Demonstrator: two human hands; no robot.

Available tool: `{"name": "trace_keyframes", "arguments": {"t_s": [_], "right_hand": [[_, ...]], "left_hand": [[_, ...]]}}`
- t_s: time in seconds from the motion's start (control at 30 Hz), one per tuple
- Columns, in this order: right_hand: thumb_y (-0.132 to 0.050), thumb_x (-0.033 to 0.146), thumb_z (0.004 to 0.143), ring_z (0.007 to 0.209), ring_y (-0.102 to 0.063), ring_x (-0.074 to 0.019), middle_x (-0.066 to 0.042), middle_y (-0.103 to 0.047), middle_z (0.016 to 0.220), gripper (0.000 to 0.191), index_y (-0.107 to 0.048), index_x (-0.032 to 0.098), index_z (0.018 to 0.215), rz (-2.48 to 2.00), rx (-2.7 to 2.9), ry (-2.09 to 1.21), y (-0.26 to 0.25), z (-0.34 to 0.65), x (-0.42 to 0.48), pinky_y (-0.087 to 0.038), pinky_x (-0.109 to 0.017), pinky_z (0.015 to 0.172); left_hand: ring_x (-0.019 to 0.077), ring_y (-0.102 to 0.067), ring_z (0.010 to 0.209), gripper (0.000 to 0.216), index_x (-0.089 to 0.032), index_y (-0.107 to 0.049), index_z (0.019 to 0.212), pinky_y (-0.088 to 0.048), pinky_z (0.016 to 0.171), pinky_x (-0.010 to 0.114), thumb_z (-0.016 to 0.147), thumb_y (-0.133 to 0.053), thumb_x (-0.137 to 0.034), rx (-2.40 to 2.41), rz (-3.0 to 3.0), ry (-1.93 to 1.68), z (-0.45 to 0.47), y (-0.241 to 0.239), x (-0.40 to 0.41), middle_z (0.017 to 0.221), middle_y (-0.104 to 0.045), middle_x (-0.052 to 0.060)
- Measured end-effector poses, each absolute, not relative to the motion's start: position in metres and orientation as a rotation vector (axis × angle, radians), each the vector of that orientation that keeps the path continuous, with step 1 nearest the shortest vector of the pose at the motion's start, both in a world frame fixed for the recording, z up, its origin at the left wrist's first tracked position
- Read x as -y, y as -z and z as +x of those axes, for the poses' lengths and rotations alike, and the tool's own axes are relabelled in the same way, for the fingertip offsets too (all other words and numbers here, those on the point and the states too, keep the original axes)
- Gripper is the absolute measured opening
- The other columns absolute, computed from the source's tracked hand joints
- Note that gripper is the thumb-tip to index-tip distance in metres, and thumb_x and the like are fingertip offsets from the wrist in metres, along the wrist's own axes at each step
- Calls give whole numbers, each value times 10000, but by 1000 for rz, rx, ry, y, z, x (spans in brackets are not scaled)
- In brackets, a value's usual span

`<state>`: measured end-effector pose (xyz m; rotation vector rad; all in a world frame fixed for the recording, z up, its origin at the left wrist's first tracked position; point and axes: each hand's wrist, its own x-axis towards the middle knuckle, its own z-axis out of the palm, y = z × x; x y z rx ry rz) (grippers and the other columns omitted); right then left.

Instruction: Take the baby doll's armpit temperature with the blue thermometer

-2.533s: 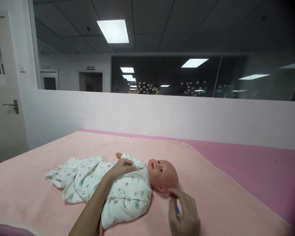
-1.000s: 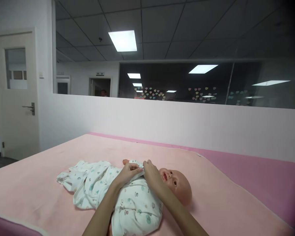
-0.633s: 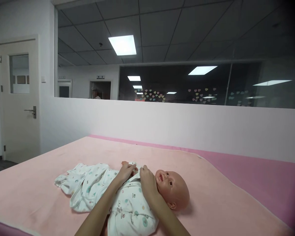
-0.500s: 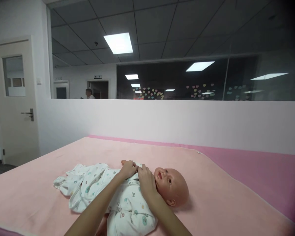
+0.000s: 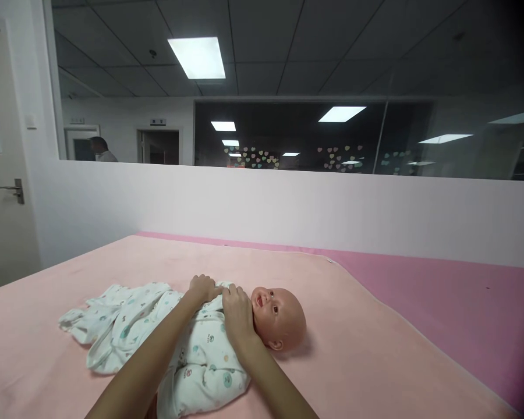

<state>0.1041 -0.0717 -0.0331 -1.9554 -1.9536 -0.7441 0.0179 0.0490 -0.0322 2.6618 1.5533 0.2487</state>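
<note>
A baby doll (image 5: pixel 283 317) lies on its back in the head view, its bald head to the right. It wears a white printed baby romper (image 5: pixel 207 349), whose loose lower part spreads out to the left. My left hand (image 5: pixel 204 288) is closed at the far side of the doll's chest, its thumb toward my right hand. Just below the doll's chin, my right hand (image 5: pixel 238 311) has its fingers curled on the romper near the collar. The two hands nearly meet. My fingers hide the bit of cloth between them.
A peach mat (image 5: pixel 375 355) lies under the doll, over a pink surface (image 5: pixel 419 279). A white wall (image 5: pixel 288 203) with a window stands behind. Through the glass a person (image 5: pixel 102 150) is seen. On the left is a door (image 5: pixel 9 221).
My view has turned, so everything sits further left. My left hand has shifted over the doll's far hand, which showed before and is now hidden. The person behind the glass has moved left.
</note>
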Motion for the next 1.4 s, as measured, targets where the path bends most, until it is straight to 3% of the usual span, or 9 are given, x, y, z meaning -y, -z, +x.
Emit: {"name": "trace_keyframes", "arguments": {"t_s": [0.1,0.23,0.5,0.63,0.73,0.83,0.93,1.23,1.4], "right_hand": [[-436,-4,708,749,-482,-214,-73,-557,742,226,-569,154,801,-1938,2007,816,27,102,84,-384,-340,654],[-459,43,707,796,-470,-227,-77,-575,702,170,-580,161,723,-1895,2077,742,25,106,111,-363,-384,742],[-463,87,717,1028,-458,-199,-36,-599,1042,242,-609,208,866,-1512,1918,697,14,147,141,-129,-437,1033],[-406,213,788,947,-525,-182,-56,-636,930,223,-623,181,825,-1457,1463,424,-8,191,126,-274,-392,981],[-450,394,754,950,-544,-203,-73,-629,979,302,-616,174,875,-1462,1168,-63,-4,228,110,-392,-351,883],[-460,503,707,1057,-503,-229,-90,-534,1179,505,-544,167,1074,-1404,953,-380,10,257,100,-401,-364,889],[-442,545,700,1172,-415,-232,-79,-402,1319,640,-410,197,1236,-1348,828,-461,19,273,98,-396,-367,908],[-394,582,739,1300,-208,-176,-45,-163,1436,751,-122,266,1364,-1334,833,-405,29,263,99,-243,-376,1039],[-419,565,746,1307,-187,-169,-26,-189,1431,686,-236,276,1341,-1295,966,-468,33,256,95,-196,-369,1058]], "left_hand": [[318,-504,1036,541,-122,-659,869,-369,863,423,761,-301,-513,-1594,2612,-250,14,33,-46,1015,-612,184],[285,-563,959,619,-137,-632,900,-419,785,356,755,-240,-593,-1569,2484,-288,7,39,-47,1013,-621,164],[306,-546,1003,725,-137,-567,997,-396,823,371,704,-219,-702,-1508,2339,-337,-2,45,-48,1095,-588,171],[327,-531,1009,738,-136,-551,998,-389,822,400,698,-207,-715,-1499,2319,-343,-6,44,-45,1107,-576,172],[340,-500,1054,752,-138,-538,1030,-385,832,408,693,-202,-720,-1498,2306,-332,-8,43,-43,1184,-525,179],[333,-503,1053,742,-146,-536,1032,-387,832,396,694,-202,-715,-1494,2308,-317,-9,43,-43,1186,-525,172],[318,-534,1001,721,-153,-549,982,-395,811,388,699,-193,-713,-1494,2326,-331,-9,42,-42,1121,-570,162],[315,-539,985,700,-163,-545,974,-398,802,390,700,-198,-706,-1520,2327,-329,-10,41,-41,1112,-576,152],[319,-546,975,683,-155,-548,923,-396,802,391,702,-195,-697,-1518,2326,-324,-10,42,-42,1082,-590,164]]}}
